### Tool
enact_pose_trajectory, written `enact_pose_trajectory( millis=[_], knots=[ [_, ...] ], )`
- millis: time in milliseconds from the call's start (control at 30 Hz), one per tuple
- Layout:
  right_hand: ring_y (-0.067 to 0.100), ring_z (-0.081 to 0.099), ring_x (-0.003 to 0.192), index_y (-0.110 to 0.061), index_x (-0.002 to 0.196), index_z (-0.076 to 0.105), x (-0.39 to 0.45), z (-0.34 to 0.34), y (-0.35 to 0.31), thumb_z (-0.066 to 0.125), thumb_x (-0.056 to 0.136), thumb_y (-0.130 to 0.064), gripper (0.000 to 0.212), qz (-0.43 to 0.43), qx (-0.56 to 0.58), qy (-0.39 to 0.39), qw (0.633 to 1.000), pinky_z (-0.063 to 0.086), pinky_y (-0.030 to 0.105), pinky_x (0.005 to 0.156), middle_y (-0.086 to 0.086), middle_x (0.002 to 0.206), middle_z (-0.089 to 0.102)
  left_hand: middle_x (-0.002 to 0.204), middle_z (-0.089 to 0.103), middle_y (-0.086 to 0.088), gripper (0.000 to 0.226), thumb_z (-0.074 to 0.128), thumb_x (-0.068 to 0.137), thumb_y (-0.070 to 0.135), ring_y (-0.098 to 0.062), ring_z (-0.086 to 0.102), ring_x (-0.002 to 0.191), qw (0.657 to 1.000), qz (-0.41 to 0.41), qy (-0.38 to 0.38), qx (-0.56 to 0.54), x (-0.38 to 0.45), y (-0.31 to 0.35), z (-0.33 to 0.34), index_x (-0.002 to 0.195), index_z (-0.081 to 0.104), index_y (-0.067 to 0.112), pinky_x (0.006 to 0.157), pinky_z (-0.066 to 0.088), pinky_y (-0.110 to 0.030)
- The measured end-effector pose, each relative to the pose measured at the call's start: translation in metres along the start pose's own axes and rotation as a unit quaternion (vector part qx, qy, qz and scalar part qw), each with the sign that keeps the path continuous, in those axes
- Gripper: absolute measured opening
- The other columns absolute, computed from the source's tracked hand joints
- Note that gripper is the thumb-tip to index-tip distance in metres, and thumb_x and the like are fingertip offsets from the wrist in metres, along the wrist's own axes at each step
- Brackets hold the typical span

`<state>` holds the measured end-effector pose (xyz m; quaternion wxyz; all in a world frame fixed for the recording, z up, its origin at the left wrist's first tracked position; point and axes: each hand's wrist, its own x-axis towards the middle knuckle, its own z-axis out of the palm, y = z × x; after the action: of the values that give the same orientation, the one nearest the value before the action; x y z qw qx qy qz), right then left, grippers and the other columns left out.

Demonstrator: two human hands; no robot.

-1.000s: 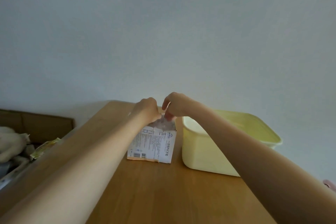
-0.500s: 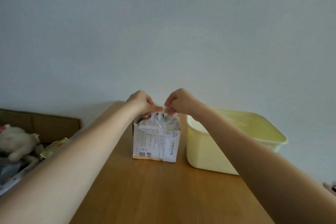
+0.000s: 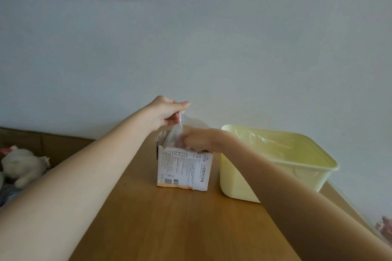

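Pinching one clear glove [image 3: 180, 126] between thumb and fingers, left hand [image 3: 164, 112] is raised just above the box [image 3: 184, 169], both forearms stretched out over the table [image 3: 180, 229]. Right hand [image 3: 197, 140] sits lower, fingers curled at the box's open top, can't tell if it's gripping anything. One box, upright mid-table, glove trailing into it. One yellow bin [image 3: 237, 176] sits just beside it on the right.

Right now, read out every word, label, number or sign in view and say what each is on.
"一次性PVC手套": sideways on the front of the white box.
Brand logo above it: too blurred to read.
Block of small print on the same face: too small to read.
Barcode and QR code near the bottom edge: no digits legible.
No other readable text in view.
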<state>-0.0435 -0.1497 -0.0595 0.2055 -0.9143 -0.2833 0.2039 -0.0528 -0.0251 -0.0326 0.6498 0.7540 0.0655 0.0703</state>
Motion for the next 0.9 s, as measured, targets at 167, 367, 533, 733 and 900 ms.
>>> enact_pose_trajectory(
  millis=[167,367,533,733,900],
  knots=[
    [0.011,0.041,0.054,-0.015,0.087,0.054,0.005,0.001,0.000,0.038,0.096,-0.017,0.018,0.029,-0.012,-0.037,0.999,0.036,0.021,0.053,0.000,0.066,0.044,0.039,0.047,0.006,0.031,0.065,0.088,0.021,-0.004,0.047,0.038,0.993,0.055,0.022,-0.105,0.000,0.038,0.005,0.062,0.050,0.012,0.044,0.047,-0.014],
    [0.017,0.050,0.063,-0.003,0.102,0.052,-0.008,-0.015,0.001,0.048,0.093,-0.012,0.013,-0.028,-0.011,0.035,0.999,0.044,0.026,0.058,0.004,0.078,0.050,0.061,0.054,-0.004,0.031,0.058,0.093,0.021,-0.012,0.054,0.054,0.992,0.080,0.038,-0.084,-0.001,0.038,0.014,0.066,0.050,0.009,0.048,0.052,-0.017],
    [0.016,0.057,0.092,-0.005,0.101,0.060,-0.037,-0.044,0.018,0.068,0.084,-0.028,0.030,-0.077,0.092,0.119,0.986,0.046,0.026,0.077,0.004,0.102,0.059,0.050,0.065,-0.003,0.028,0.053,0.095,0.019,-0.008,0.063,0.047,0.984,0.053,0.031,-0.170,-0.001,0.035,0.022,0.072,0.055,0.004,0.051,0.053,-0.017],
    [0.016,0.049,0.071,-0.009,0.070,0.052,-0.042,-0.055,0.030,0.064,0.085,-0.007,0.020,-0.074,0.271,0.304,0.910,0.042,0.022,0.064,0.007,0.075,0.051,0.073,0.067,-0.012,0.021,0.048,0.096,0.013,-0.013,0.067,0.056,0.961,0.080,0.030,-0.264,-0.011,0.061,0.054,0.077,0.051,0.005,0.058,0.055,-0.018],
    [0.012,0.054,0.049,-0.012,0.074,0.047,-0.062,-0.072,0.049,0.049,0.086,-0.001,0.016,-0.052,0.381,0.454,0.804,0.040,0.019,0.048,0.004,0.066,0.062,0.082,0.058,-0.004,0.012,0.050,0.091,0.013,-0.009,0.061,0.057,0.975,0.151,0.152,-0.052,-0.005,0.061,0.062,0.083,0.041,0.015,0.056,0.051,-0.021]
  ],
)
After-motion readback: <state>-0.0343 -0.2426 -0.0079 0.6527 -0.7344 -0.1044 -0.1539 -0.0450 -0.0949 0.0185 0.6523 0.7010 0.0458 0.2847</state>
